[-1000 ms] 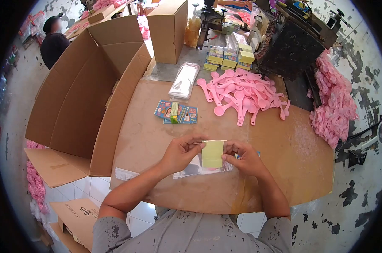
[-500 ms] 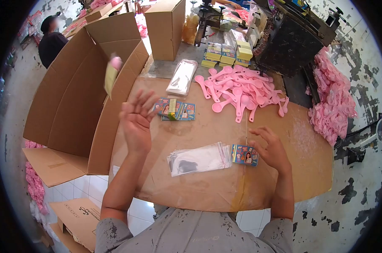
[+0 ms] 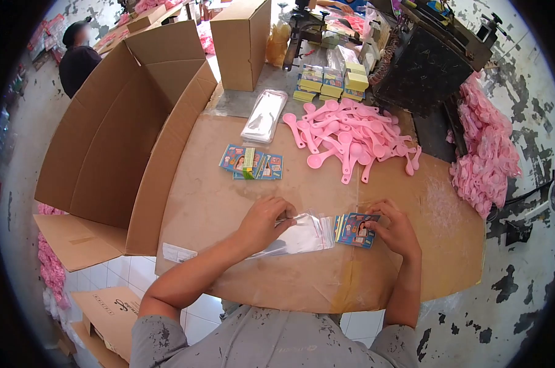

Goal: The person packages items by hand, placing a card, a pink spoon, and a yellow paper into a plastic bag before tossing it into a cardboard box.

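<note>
My left hand is over the stack of clear plastic bags, its fingers pinched at the upper edge of the bags. To the right, my right hand has thumb and fingers closed on the edge of a blue printed card at the small card stack. Pink spoons lie heaped behind my hands. Farther left, more blue cards lie with a yellow-green band across them, and another bag stack lies behind these.
A big open cardboard box stands at the left, a smaller box at the back. Card bundles and a black machine are behind the spoons. Pink packed items hang at right. A person is at far left.
My left hand has come down from beside the big box to the bags. The packed pink item in the air over the box is out of sight. My right hand has closed on a card.
</note>
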